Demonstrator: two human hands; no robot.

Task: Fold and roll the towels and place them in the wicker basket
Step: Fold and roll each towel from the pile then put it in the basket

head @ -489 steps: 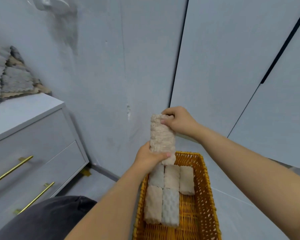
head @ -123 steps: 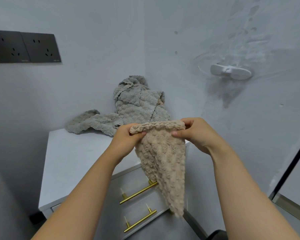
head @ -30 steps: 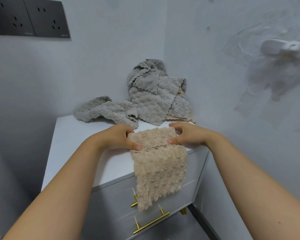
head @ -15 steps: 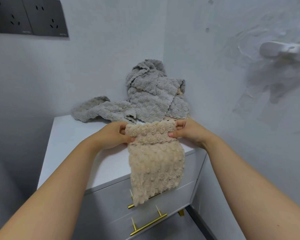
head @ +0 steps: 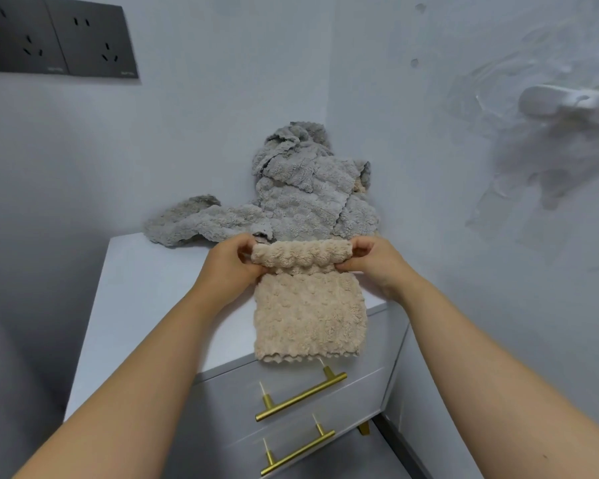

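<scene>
This looks like the rolling step. A tan towel (head: 308,316) lies on the white counter (head: 146,288), near the front edge. Its near end hangs a little over the top drawer (head: 291,378). The far end is curled up into a small roll (head: 301,255).

The left hand (head: 230,267) holds the left end of the roll and the right hand (head: 374,267) holds the right end. Each grip is clamped on the towel, with the fingers curled round it.

Next, the roll should be turned toward the person, down the flat part. Both ends need to move together. If one side goes faster, the roll may come out crooked or loose. After that it has to go in the wicker basket, which is not in view here.

The towel is soft and fluffy, with little bumps all over and a wavy edge at the bottom. It looks folded into a narrow strip.

A heap of grey towels (head: 301,202) sits in the corner just behind the roll, so there seem to be more to do.
</scene>
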